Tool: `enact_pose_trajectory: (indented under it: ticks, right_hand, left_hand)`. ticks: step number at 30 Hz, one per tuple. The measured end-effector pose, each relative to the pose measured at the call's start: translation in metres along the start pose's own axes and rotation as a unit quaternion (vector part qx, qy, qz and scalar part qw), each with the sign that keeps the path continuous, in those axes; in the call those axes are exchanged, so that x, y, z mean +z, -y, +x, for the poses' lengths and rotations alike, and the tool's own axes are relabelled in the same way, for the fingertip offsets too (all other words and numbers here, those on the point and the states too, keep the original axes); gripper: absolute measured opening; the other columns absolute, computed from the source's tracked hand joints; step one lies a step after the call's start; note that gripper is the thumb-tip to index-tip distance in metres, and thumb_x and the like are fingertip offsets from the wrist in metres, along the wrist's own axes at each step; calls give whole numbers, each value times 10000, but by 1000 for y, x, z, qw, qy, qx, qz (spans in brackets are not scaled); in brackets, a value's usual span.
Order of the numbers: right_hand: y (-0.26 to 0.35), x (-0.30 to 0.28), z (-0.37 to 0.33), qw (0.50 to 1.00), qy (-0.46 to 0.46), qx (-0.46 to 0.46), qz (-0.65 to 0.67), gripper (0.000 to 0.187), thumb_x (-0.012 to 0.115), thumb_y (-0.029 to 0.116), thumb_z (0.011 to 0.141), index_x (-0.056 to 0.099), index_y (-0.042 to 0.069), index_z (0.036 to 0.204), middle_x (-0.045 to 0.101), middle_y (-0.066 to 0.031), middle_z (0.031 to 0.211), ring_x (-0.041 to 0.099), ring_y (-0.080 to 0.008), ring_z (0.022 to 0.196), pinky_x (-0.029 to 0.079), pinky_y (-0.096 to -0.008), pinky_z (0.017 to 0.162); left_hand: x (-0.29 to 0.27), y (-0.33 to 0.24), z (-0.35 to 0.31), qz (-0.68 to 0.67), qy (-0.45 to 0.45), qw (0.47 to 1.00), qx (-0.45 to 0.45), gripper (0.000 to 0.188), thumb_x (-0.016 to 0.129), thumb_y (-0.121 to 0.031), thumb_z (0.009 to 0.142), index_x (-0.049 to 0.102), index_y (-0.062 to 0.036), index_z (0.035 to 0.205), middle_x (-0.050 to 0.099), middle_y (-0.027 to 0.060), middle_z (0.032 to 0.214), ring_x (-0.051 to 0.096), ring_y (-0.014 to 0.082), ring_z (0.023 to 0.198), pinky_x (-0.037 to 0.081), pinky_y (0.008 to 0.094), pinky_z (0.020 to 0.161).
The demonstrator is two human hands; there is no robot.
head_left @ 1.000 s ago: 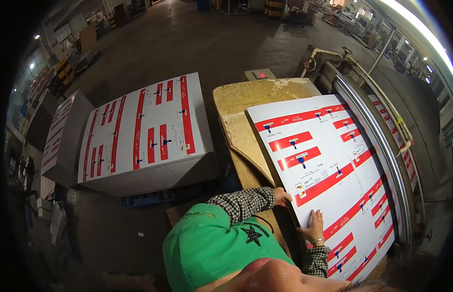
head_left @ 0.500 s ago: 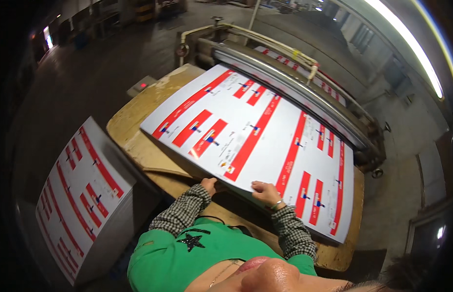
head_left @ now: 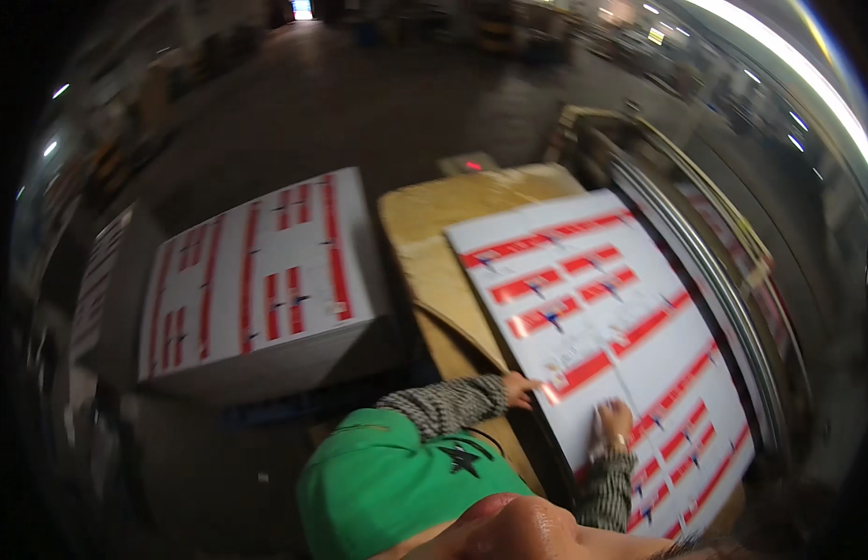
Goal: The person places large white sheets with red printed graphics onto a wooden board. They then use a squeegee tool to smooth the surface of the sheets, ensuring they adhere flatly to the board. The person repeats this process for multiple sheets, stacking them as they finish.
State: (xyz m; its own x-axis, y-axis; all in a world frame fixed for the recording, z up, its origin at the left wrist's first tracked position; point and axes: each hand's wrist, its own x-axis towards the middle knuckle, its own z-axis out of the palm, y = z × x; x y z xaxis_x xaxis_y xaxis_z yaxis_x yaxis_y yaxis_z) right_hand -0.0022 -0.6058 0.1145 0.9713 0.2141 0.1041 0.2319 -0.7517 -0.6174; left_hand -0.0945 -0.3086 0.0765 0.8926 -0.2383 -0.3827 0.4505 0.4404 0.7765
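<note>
A large white printed sheet (head_left: 583, 431) with red bars and small blue marks lies on the wooden table (head_left: 424, 224), its far edge at the metal roller (head_left: 704, 280). My left hand (head_left: 520, 390) is at the sheet's near edge, fingers closed around that edge, though motion blurs them. Farther in, my right hand (head_left: 615, 422) rests on top of the sheet with its fingers stretched out over the surface. A band circles my right wrist.
To the left stands a tall stack of similar printed sheets (head_left: 270, 271), with another stack (head_left: 103, 280) beyond it. A pale rail frame (head_left: 676, 154) runs along the roller machine. A small box with a red light (head_left: 473, 166) sits by the table's far edge.
The view has swung left, so the stacks show more fully. My right hand has gone from the sheet's near edge to its top surface; my left stays by the edge.
</note>
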Motion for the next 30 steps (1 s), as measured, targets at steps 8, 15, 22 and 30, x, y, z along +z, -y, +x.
enact_pose_trajectory:
  ticks: [8, 15, 22, 30]
  right_hand:
    - [59, -3, -98, 960, 189, -130, -159, 977, 835, 318, 499, 394, -9, 1307, 299, -330, 1386, 253, -468, 1310, 246, -487, 1081]
    - [88, -65, -93, 985, 157, -2, 70, 355, 568, 113, 714, 651, -82, 998, 685, -217, 873, 667, -221, 773, 512, -293, 698]
    - [96, -57, -90, 985, 161, -21, 52, 430, 674, 180, 726, 624, -19, 1105, 673, -149, 1024, 640, -195, 913, 512, -305, 801]
    - [83, -57, -89, 991, 129, -41, 6, 387, 672, 196, 695, 653, -8, 1024, 591, -176, 1191, 611, -285, 1031, 482, -307, 892]
  left_hand:
    - [13, 3, -30, -111, -15, 994, -4, 254, 674, -85, 769, 612, -7, 1003, 628, 87, 881, 583, 185, 674, 510, 370, 676]
    - [31, -10, -47, -161, -87, 983, -18, 203, 611, -137, 825, 630, 65, 836, 616, 143, 811, 595, 238, 684, 501, 366, 604]
    - [13, -28, -34, 747, -39, 663, 27, 257, 596, -10, 717, 669, -31, 962, 641, 222, 915, 630, 369, 910, 515, 426, 808]
    - [30, -15, -37, -66, -30, 997, -34, 366, 557, -205, 898, 486, 41, 1159, 578, 156, 1105, 604, 258, 906, 523, 430, 805]
